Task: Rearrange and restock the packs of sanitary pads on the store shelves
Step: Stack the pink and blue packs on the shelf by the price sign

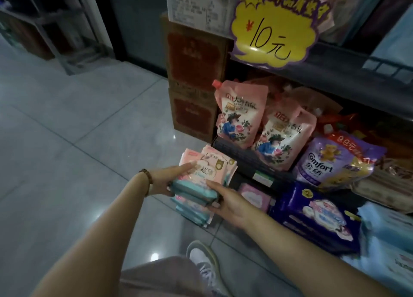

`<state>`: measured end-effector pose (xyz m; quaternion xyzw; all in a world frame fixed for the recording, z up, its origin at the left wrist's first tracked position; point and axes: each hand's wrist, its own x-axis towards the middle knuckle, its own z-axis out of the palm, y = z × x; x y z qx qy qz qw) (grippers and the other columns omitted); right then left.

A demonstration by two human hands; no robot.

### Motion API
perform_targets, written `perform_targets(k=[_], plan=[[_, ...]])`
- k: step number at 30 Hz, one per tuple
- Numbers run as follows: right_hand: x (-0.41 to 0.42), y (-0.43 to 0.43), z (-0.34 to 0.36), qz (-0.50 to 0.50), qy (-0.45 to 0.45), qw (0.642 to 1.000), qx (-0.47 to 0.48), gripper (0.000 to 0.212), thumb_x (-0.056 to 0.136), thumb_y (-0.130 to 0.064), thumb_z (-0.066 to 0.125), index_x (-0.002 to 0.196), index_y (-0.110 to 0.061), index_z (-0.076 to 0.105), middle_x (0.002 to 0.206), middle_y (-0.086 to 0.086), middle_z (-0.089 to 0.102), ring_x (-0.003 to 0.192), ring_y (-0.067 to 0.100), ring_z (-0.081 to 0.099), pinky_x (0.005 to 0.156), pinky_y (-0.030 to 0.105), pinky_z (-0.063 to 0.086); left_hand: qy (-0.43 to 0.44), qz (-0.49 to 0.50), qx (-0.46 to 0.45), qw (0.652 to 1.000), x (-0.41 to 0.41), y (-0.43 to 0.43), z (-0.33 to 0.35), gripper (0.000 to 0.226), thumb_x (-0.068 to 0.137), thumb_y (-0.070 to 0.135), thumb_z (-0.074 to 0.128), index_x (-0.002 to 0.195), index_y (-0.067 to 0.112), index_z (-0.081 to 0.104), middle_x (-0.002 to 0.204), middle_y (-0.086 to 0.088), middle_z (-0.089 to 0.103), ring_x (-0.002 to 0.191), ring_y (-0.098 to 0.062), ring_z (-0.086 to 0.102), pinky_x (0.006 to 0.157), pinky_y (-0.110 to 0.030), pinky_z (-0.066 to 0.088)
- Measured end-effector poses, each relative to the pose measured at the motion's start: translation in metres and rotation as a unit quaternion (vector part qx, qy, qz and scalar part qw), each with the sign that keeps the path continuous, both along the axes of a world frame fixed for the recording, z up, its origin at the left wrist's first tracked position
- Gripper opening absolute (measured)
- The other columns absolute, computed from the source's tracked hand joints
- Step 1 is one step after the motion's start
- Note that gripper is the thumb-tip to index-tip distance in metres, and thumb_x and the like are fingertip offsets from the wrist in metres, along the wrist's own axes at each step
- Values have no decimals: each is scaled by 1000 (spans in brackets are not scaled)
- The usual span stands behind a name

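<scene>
Presently held: one stack of pad packs point(202, 180), pink faces over teal ends, clamped between both hands. Left hand point(173, 177): pressed to the stack's left side, one digit lying across the top face, the rest hidden beneath. Right hand point(228, 201): closed on the near right corner, one finger along the top edge. Long axis: runs away from me, between my palms. Directly under both hands: floor pile point(193, 215) of more packs, touching or not, I cannot tell. Beyond and to the right of my right hand: bottom shelf point(250, 160), with pink pouches point(241, 115). Judgement: the right hand is nearer the shelf, so the stack swings rightward, short end leading.
</scene>
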<state>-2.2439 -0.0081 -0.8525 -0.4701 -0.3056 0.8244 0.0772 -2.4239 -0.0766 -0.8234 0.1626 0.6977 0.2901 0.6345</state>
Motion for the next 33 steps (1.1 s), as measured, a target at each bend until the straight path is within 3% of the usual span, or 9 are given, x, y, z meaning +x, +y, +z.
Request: perform_targets(k=[6, 8, 10, 12, 19, 23, 26, 28, 33], plan=[[-13, -5, -48, -24, -25, 999, -15, 28, 86, -7, 66, 111, -19, 59, 95, 3, 69, 86, 18, 64, 88, 39, 52, -21, 112, -11, 993, -1, 3, -69, 58, 72, 45, 75, 116, 11, 60, 113, -8, 67, 98, -20, 63, 82, -34, 52], [-15, -4, -58, -25, -39, 999, -27, 21, 87, -8, 65, 105, -19, 61, 91, 3, 69, 83, 18, 64, 85, 38, 52, -13, 107, -20, 994, -1, 2, -84, 62, 68, 49, 76, 116, 12, 61, 110, -6, 68, 99, -20, 64, 84, -35, 53], [-17, -4, -67, -38, -57, 997, -34, 27, 87, -13, 66, 113, -18, 60, 92, 3, 69, 81, 17, 65, 71, 33, 56, -23, 123, -29, 992, -3, 2, -101, 69, 62, 51, 78, 117, 13, 62, 112, -8, 68, 103, -22, 63, 93, -40, 52], [-18, -2, -72, -48, -64, 996, -45, 24, 90, -21, 64, 113, -18, 60, 92, 3, 68, 80, 17, 64, 61, 29, 54, -29, 158, -11, 987, -4, 4, -110, 60, 72, 46, 75, 119, 13, 60, 111, -9, 66, 99, -21, 63, 86, -37, 54], [-20, 11, -86, 10, -106, 994, -15, 8, 93, -28, 61, 96, -23, 56, 91, 0, 62, 80, 17, 60, 71, 31, 52, -4, 241, 9, 970, 8, 16, -125, 50, 86, 38, 65, 128, 14, 54, 98, -7, 63, 84, -15, 60, 72, -31, 51], [-13, 15, -92, 59, -122, 990, 41, 23, 94, -29, 60, 113, -19, 52, 95, -5, 62, 81, 9, 58, 68, 25, 50, 28, 235, 1, 972, 4, 24, -121, 62, 82, 47, 66, 135, 18, 50, 109, -5, 60, 96, -20, 58, 90, -41, 48], [-3, 21, -91, 90, -133, 983, 90, 54, 87, -42, 66, 131, -16, 47, 121, 0, 62, 100, 14, 61, 94, 37, 49, 65, 226, -9, 972, 6, 29, -111, 62, 84, 49, 63, 135, 17, 50, 120, -5, 58, 105, -21, 52, 95, -41, 42], [8, 29, -86, 111, -157, 972, 131, 83, 70, -60, 72, 136, -18, 44, 132, 4, 58, 117, 23, 56, 105, 47, 42, 121, 233, 10, 965, 9, 32, -103, 60, 87, 47, 62, 134, 12, 50, 132, -8, 53, 116, -25, 50, 99, -41, 39], [38, 55, -40, 162, -185, 934, 258, 65, 90, -42, 62, 143, -14, 37, 143, 5, 46, 126, 20, 49, 98, 28, 42, 293, 167, 94, 937, 17, 43, -59, 47, 92, 41, 56, 131, 14, 51, 140, -7, 48, 127, -25, 45, 105, -40, 36]])
